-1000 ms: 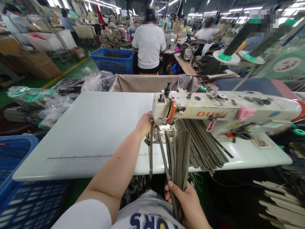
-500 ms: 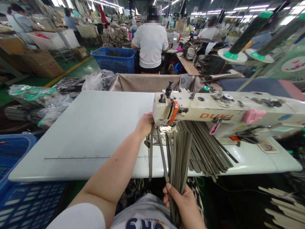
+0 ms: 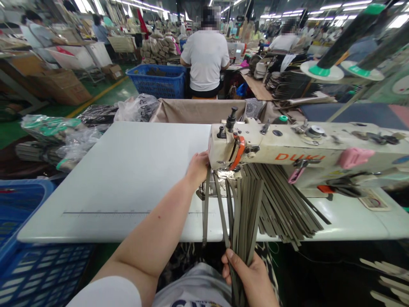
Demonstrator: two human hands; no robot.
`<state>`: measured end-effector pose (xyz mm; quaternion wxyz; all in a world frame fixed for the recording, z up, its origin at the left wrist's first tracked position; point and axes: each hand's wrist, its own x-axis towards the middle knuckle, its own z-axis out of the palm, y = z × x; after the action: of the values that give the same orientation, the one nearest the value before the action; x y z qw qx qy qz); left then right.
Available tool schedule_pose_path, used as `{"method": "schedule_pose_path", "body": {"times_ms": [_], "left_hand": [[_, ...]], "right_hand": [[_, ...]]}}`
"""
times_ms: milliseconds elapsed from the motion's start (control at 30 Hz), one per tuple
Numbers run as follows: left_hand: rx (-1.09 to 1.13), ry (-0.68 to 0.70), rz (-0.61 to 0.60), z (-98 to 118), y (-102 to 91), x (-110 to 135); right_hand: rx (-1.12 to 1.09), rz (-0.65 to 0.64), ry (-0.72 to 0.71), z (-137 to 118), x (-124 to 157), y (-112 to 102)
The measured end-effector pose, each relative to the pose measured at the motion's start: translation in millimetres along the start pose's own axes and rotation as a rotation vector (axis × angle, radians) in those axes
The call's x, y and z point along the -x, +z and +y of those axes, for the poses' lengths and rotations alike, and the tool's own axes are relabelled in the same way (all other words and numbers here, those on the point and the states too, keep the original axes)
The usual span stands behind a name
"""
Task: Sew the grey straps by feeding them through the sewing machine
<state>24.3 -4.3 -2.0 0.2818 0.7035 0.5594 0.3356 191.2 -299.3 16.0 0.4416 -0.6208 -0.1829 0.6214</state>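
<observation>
Right hand (image 3: 251, 273), low and close to the person's body, is closed around a thick bundle of long, flat, olive-grey strips (image 3: 246, 213), thumb lying across the front. Above the hand, the bundle rises over the near edge of a smooth white tabletop (image 3: 134, 170) toward the sewing area. One narrow olive-grey strip (image 3: 221, 209) slants from the right hand's thumb up to the shiny metal plate (image 3: 225, 175) beneath the machine head.

Farther forward and to the left of that hand, the left hand (image 3: 198, 168) reaches over the tabletop, its fingertips against the near-left end of a cream-coloured metal sewing machine (image 3: 265, 145) with orange lettering. Another single olive-grey strip (image 3: 206, 209) hangs from just below those fingertips down to the table edge; since the machine partly hides them, I cannot tell whether they pinch it.

Up and to the right of the right hand, a loose fan of olive-grey strips (image 3: 287, 204) lies on the tabletop, running under the machine arm. Left of the left forearm, a thin dark ruler scale (image 3: 105, 212) marks the tabletop, and a blue plastic lattice basket (image 3: 25, 187) stands beyond its left edge. Well ahead of both hands, a co-worker in a white shirt (image 3: 206, 59) sits facing away.
</observation>
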Motion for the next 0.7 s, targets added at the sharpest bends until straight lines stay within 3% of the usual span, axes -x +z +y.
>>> {"method": "schedule_pose_path", "body": {"times_ms": [467,700], "left_hand": [[-0.086,0.055,-0.047,3.5,-3.7,-0.2],[-0.064,0.022,0.007,1.4,-6.0,-1.8]], "right_hand": [[-0.011,-0.012,-0.008,1.5,-2.9,-1.1],[0.012,-0.036,0.006,2.0,-6.0,-3.8]]}}
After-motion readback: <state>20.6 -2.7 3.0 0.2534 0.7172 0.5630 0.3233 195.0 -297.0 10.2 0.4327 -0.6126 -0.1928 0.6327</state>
